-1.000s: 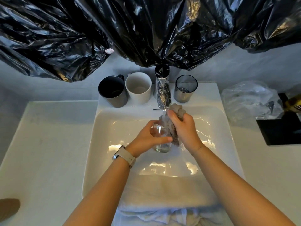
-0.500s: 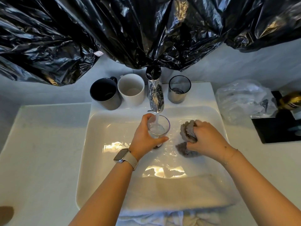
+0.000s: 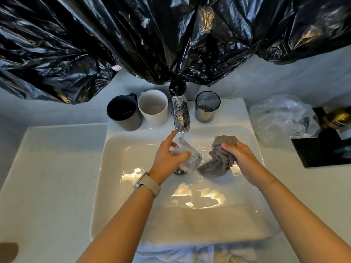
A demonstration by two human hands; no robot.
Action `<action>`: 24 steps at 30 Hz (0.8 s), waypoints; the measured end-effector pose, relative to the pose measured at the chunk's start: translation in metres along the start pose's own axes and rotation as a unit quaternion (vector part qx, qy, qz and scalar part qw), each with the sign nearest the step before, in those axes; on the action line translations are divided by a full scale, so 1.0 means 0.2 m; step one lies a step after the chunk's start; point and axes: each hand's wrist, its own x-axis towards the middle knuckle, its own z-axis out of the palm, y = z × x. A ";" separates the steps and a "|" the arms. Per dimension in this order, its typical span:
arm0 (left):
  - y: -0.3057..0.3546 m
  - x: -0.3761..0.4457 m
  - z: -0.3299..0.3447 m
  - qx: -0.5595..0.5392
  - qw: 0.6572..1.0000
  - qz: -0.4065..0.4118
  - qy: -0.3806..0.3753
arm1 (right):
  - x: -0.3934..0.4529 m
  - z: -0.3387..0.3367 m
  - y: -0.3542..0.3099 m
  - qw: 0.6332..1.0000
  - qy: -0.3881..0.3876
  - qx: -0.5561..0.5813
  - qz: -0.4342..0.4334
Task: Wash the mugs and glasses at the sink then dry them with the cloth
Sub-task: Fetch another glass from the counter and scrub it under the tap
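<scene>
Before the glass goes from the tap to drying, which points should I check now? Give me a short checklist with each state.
1. Left hand grips the glass: ok.
2. Water from the tap reaches the glass: ok.
3. Glass tilted so water can drain: ok.
4. Soap fully rinsed off the glass: cannot tell.
5. Right hand free for drying: not ok, it holds the wet grey cloth.
6. White towel lies ready on the front edge of the sink: ok.
</scene>
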 end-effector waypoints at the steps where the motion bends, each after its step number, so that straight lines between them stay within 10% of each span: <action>1: 0.00 0.00 0.00 -0.069 0.997 -0.034 -0.001 | 0.00 0.01 -0.01 0.998 0.007 0.051 0.021; 6: -0.01 0.00 0.03 -0.318 0.929 -0.187 -0.041 | -0.02 0.09 -0.02 0.986 0.042 0.149 0.067; 17: -0.04 0.00 0.12 -0.470 0.832 -0.296 -0.015 | 0.05 0.38 0.02 0.986 0.081 0.001 -0.144; 24: -0.06 -0.02 0.07 -0.423 0.866 -0.264 0.005 | 0.05 0.47 0.07 0.970 0.035 -0.136 -0.200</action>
